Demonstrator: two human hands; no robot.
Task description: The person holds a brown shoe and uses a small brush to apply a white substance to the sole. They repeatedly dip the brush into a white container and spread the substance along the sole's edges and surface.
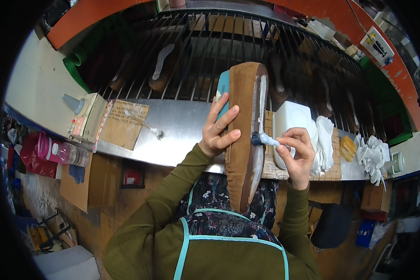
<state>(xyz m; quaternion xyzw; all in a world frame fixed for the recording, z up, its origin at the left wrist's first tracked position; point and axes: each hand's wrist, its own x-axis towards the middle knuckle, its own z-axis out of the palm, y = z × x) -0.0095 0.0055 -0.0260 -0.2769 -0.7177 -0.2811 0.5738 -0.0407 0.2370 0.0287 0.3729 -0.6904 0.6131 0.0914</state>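
Note:
My left hand (pixel 219 130) grips a long brown suede shoe (pixel 241 107) on its side, heel-to-toe pointing away from me. A teal piece, apparently the last (pixel 224 83), shows at its far left. The shoe's underside faces right and has a whitish strip along it. Between the thumb and fingers of my right hand (pixel 297 153) is a small brush (pixel 268 139) with a pale handle. Its dark bristles touch the edge of the shoe's underside. Just beyond that hand stands a white plastic container (pixel 291 115).
Behind the metal bench (pixel 177 121) runs a rack of bars (pixel 210 56) carrying several dark shoes, soles up. Cardboard (pixel 121 123) with a white-tipped stick (pixel 144 123) lies left. White gloves (pixel 373 156) and a yellow block (pixel 347 148) lie right. A spouted box (pixel 89 116) stands far left.

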